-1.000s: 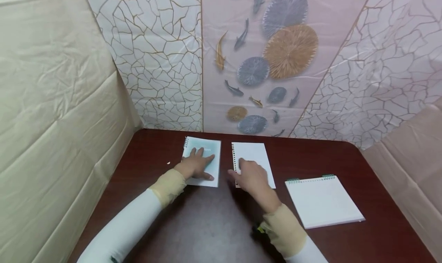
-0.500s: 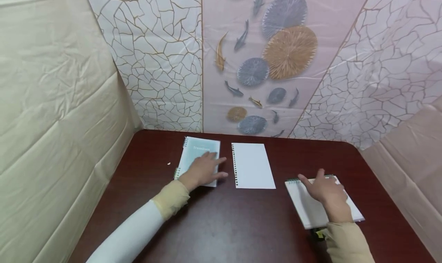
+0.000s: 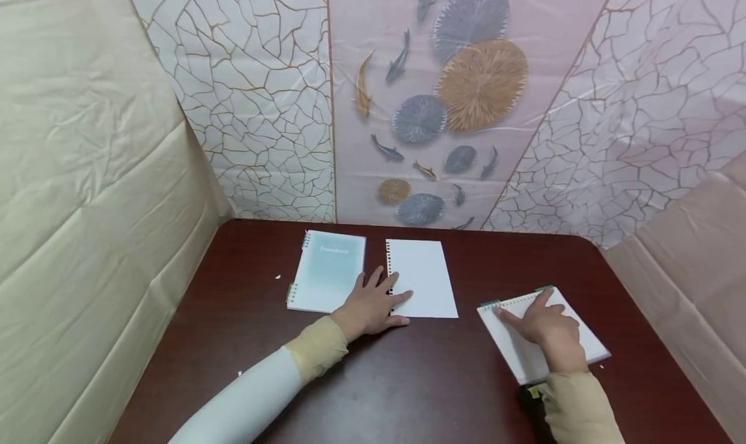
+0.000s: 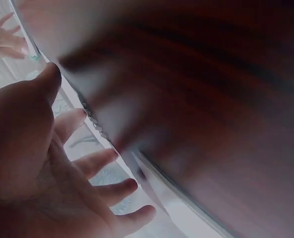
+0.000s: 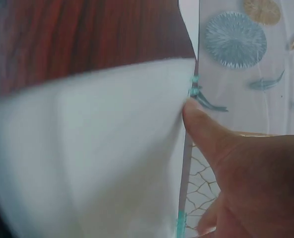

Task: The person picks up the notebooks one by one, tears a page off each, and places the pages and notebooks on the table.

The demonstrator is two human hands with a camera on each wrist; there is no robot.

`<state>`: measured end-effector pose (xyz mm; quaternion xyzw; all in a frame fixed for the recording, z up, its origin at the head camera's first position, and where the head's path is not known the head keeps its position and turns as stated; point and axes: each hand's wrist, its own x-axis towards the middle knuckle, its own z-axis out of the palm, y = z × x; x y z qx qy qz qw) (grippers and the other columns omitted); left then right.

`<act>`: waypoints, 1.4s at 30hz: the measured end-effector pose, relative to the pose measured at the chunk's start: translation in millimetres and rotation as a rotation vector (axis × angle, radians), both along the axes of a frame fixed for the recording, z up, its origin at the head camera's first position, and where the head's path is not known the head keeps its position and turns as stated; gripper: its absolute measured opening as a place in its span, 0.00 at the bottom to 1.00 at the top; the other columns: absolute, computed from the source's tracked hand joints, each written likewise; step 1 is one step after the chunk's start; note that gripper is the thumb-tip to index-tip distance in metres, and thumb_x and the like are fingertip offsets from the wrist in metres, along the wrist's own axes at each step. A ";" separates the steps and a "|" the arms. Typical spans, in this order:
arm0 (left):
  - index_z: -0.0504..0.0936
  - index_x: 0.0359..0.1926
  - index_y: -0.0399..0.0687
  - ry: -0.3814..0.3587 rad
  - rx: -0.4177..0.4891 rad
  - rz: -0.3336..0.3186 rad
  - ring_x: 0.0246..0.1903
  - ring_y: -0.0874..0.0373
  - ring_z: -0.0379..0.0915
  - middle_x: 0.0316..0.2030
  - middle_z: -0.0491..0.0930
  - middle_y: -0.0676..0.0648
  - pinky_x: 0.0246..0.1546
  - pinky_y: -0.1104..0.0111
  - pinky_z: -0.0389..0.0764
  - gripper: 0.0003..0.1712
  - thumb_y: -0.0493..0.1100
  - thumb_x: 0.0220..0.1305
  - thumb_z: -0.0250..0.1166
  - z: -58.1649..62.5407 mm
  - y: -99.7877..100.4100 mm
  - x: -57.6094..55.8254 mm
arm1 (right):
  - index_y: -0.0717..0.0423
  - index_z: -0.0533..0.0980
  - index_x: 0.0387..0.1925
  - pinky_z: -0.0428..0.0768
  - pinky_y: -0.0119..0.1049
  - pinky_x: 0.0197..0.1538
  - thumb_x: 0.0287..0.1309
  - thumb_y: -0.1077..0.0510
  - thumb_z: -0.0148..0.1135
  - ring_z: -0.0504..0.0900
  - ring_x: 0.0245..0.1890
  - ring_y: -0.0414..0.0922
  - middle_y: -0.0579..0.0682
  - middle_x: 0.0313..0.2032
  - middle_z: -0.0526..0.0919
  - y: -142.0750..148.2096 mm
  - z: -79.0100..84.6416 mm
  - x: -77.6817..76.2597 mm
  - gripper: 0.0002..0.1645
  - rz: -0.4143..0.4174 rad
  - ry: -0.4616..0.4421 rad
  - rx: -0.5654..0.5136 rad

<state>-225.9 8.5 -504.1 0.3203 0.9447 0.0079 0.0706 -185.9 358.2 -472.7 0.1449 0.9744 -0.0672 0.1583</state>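
In the head view my left hand [image 3: 372,307] lies spread with straight fingers, their tips at the left edge of white hole-punched paper [image 3: 428,279]. Whether it presses the paper or hovers is hard to tell. My right hand [image 3: 548,331] rests on a white notepad [image 3: 521,360] with green binding clips [image 3: 488,304] along its top edge. In the right wrist view the thumb [image 5: 206,126] touches that bound edge near a clip; the other fingers are mostly hidden. Left of the paper lies a ring-bound notebook [image 3: 329,272] with a pale teal cover.
The dark red-brown table [image 3: 361,392] holds all of these. A patterned sheet [image 3: 431,107] hangs behind its far edge, and beige cloth [image 3: 105,237] walls the left side. Small white scraps [image 3: 278,277] lie on the tabletop.
My right hand has gone from the punched paper to the notepad on the right, which is now slightly turned. My left hand has slid right, off the teal notebook to the paper's edge.
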 end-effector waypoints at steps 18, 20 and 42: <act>0.63 0.77 0.64 0.025 0.061 -0.106 0.75 0.41 0.51 0.76 0.61 0.43 0.70 0.44 0.64 0.42 0.75 0.69 0.51 27.9 25.5 14.6 | 0.66 0.54 0.77 0.55 0.81 0.64 0.49 0.26 0.70 0.44 0.69 0.82 0.81 0.74 0.45 32.5 -15.9 -47.7 0.70 0.532 0.136 -0.119; 0.59 0.79 0.62 0.031 0.081 -0.119 0.75 0.43 0.50 0.77 0.59 0.44 0.70 0.45 0.65 0.46 0.77 0.68 0.50 29.2 46.3 15.7 | 0.63 0.56 0.77 0.56 0.81 0.63 0.46 0.26 0.72 0.45 0.69 0.82 0.80 0.74 0.46 28.9 -16.5 -50.8 0.70 0.570 0.157 -0.106; 0.47 0.82 0.64 -0.013 -0.060 -0.061 0.79 0.46 0.33 0.82 0.36 0.56 0.75 0.46 0.54 0.62 0.90 0.54 0.43 -2.3 130.5 -8.9 | 0.86 0.67 0.57 0.79 0.66 0.45 0.69 0.42 0.60 0.75 0.48 0.74 0.86 0.52 0.71 38.2 -8.0 -24.0 0.45 0.119 0.245 -0.160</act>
